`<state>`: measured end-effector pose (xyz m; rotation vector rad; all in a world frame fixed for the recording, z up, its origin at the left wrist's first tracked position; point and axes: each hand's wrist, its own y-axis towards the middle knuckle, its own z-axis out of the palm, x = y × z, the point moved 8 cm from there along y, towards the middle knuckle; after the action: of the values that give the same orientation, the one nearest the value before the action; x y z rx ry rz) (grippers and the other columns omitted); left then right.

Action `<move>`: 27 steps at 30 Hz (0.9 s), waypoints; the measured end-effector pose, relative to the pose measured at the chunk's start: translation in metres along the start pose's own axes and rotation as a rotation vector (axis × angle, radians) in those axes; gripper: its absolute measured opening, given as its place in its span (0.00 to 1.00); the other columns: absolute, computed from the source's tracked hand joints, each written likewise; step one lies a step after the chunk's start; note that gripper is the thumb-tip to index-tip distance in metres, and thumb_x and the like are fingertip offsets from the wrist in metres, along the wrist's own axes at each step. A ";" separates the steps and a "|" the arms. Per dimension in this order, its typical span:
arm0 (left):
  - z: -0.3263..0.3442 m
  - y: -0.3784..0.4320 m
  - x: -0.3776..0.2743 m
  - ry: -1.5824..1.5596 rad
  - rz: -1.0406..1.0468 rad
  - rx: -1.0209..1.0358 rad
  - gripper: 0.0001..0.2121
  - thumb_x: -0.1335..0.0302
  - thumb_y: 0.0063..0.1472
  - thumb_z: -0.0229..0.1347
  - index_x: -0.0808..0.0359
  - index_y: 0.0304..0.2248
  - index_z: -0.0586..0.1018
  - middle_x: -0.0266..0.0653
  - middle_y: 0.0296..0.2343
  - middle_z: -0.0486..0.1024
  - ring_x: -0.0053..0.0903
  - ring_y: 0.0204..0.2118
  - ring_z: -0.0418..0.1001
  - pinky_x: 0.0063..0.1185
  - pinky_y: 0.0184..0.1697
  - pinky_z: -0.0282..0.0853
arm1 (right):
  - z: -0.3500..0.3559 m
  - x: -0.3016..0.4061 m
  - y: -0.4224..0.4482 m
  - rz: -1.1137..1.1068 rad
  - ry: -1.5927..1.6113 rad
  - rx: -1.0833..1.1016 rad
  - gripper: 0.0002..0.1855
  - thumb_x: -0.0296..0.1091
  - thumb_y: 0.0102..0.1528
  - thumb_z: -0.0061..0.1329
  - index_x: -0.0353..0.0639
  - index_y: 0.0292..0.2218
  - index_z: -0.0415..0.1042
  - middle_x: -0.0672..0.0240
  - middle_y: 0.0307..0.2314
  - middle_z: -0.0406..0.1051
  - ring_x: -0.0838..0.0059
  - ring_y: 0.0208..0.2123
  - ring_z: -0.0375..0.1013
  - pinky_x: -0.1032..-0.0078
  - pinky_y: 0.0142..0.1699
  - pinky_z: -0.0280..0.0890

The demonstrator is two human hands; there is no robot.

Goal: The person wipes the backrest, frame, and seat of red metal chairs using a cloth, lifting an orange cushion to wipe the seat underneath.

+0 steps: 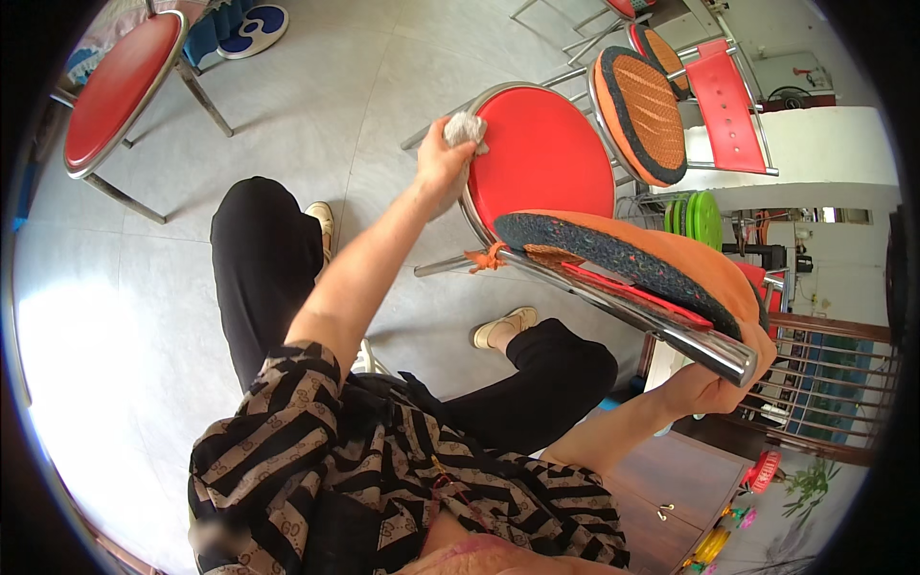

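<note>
A red round-seated chair (543, 154) with a chrome metal frame stands in front of me. My left hand (445, 159) holds a crumpled pale grey cloth (465, 129) against the near-left edge of its seat rim. At the right, my right hand (740, 374) grips the end of the chair's metal backrest tube (719, 352). An orange and dark seat cushion (647, 259) leans along this backrest, touching my right hand. An orange tie (486, 259) is knotted on the frame near the seat. The fingers of my right hand are partly hidden behind the tube and cushion.
Another red chair (126, 93) stands at the upper left. Chairs with an orange-brown cushion (640, 115) and a red backrest (726, 108) stand close behind the seat. Green round stools (701, 213) are stacked at the right, above a wooden cabinet (668, 481). My feet rest on grey floor tiles.
</note>
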<state>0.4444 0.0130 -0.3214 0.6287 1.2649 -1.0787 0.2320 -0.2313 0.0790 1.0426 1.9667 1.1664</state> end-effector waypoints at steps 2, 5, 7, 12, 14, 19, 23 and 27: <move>-0.011 0.031 -0.011 0.177 0.060 -0.004 0.29 0.77 0.51 0.62 0.69 0.53 0.68 0.46 0.42 0.76 0.28 0.43 0.75 0.24 0.46 0.72 | 0.007 0.002 -0.001 -0.022 0.046 0.004 0.21 0.43 0.51 0.52 0.28 0.33 0.71 0.57 0.28 0.69 0.60 0.32 0.68 0.66 0.39 0.62; 0.019 0.056 -0.036 0.339 0.077 0.106 0.30 0.74 0.49 0.63 0.67 0.53 0.69 0.46 0.42 0.76 0.27 0.45 0.75 0.24 0.48 0.71 | -0.003 0.002 0.003 -0.011 0.006 0.014 0.22 0.46 0.52 0.52 0.30 0.33 0.71 0.58 0.28 0.69 0.61 0.32 0.68 0.67 0.39 0.62; 0.020 0.069 -0.037 0.365 0.044 0.145 0.30 0.74 0.51 0.63 0.65 0.54 0.68 0.46 0.44 0.75 0.28 0.45 0.74 0.25 0.48 0.72 | -0.003 0.002 0.003 -0.004 -0.001 0.031 0.21 0.46 0.51 0.52 0.31 0.33 0.71 0.58 0.29 0.69 0.60 0.32 0.68 0.67 0.39 0.62; -0.022 0.074 0.013 -0.039 0.030 -0.009 0.31 0.69 0.52 0.63 0.67 0.54 0.66 0.48 0.45 0.74 0.31 0.46 0.74 0.25 0.49 0.70 | 0.015 0.007 0.003 -0.044 0.067 0.050 0.17 0.39 0.49 0.53 0.30 0.33 0.72 0.57 0.29 0.70 0.61 0.33 0.68 0.68 0.40 0.62; 0.006 0.035 0.007 -0.225 0.011 -0.003 0.30 0.72 0.55 0.60 0.70 0.55 0.62 0.47 0.43 0.74 0.29 0.45 0.73 0.23 0.48 0.70 | 0.005 0.000 0.000 -0.007 0.008 0.037 0.15 0.35 0.48 0.52 0.30 0.33 0.72 0.57 0.29 0.70 0.60 0.33 0.68 0.67 0.40 0.63; -0.002 -0.041 0.013 -0.192 0.150 -0.136 0.27 0.73 0.57 0.58 0.69 0.54 0.61 0.46 0.45 0.72 0.30 0.47 0.71 0.26 0.51 0.66 | 0.003 0.005 0.005 0.011 0.028 0.015 0.12 0.26 0.45 0.49 0.29 0.33 0.72 0.56 0.30 0.69 0.59 0.34 0.67 0.66 0.41 0.63; 0.006 -0.091 0.023 -0.244 0.063 -0.153 0.30 0.74 0.58 0.57 0.68 0.56 0.58 0.49 0.49 0.67 0.33 0.51 0.67 0.27 0.54 0.63 | 0.004 0.002 0.003 0.026 -0.013 0.038 0.11 0.26 0.45 0.48 0.32 0.32 0.72 0.59 0.30 0.69 0.62 0.35 0.67 0.68 0.44 0.60; 0.015 -0.133 0.032 -0.179 0.084 -0.215 0.32 0.76 0.56 0.57 0.69 0.58 0.55 0.53 0.49 0.66 0.36 0.52 0.66 0.29 0.54 0.63 | 0.005 0.006 0.005 0.009 0.035 0.039 0.10 0.30 0.48 0.50 0.34 0.33 0.72 0.60 0.31 0.69 0.62 0.35 0.67 0.69 0.44 0.58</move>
<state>0.3298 -0.0635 -0.3250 0.4087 1.1692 -0.8948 0.2346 -0.2229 0.0808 1.0590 2.0209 1.1631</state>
